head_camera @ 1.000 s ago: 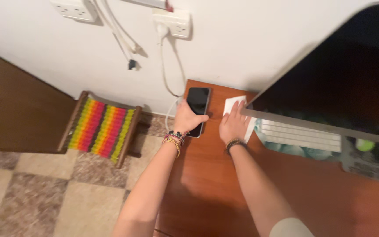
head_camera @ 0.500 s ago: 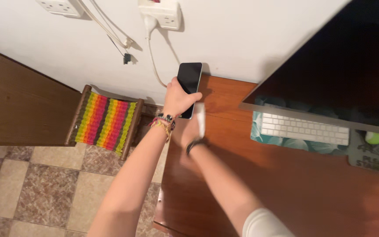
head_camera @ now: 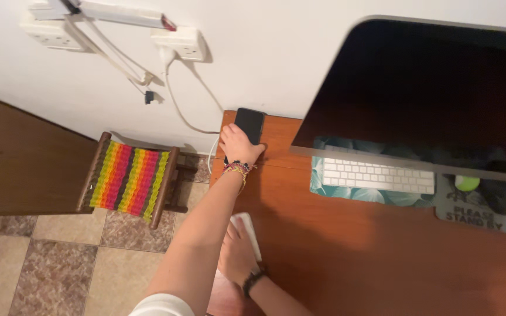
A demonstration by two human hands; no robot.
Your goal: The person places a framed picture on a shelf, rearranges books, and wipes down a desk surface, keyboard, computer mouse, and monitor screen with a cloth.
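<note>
Left hand (head_camera: 240, 146) reaches to the upper centre of the frame, fingers curled around the lower end of a black phone (head_camera: 249, 123). The phone lies flat, screen up, at the far left corner of the desk (head_camera: 346, 257), close to the wall. That spot is the nearest piece of desk to the white cable (head_camera: 190, 120) that hangs from the socket (head_camera: 178, 42) above, which probably explains the placement; whether the cable is plugged into the phone cannot be told, as the hand covers that end.

Right hand (head_camera: 236, 253) is low in the frame at the desk's left edge, partly under the left forearm. Fingers lie extended and flat on a white cloth (head_camera: 247, 229), pressing it to the wood rather than gripping it.

Around: a dark monitor (head_camera: 428, 93) fills the upper right and overhangs a white keyboard (head_camera: 378, 176) on a leaf-pattern mat (head_camera: 323, 188). A small green ball (head_camera: 467, 183) sits at the right, beside a grey pad. On the tiled floor at left stands a stool (head_camera: 129, 178) with a striped woven seat. The monitor's edge bounds the phone corner on the right, so the reach runs along the desk's left side.
</note>
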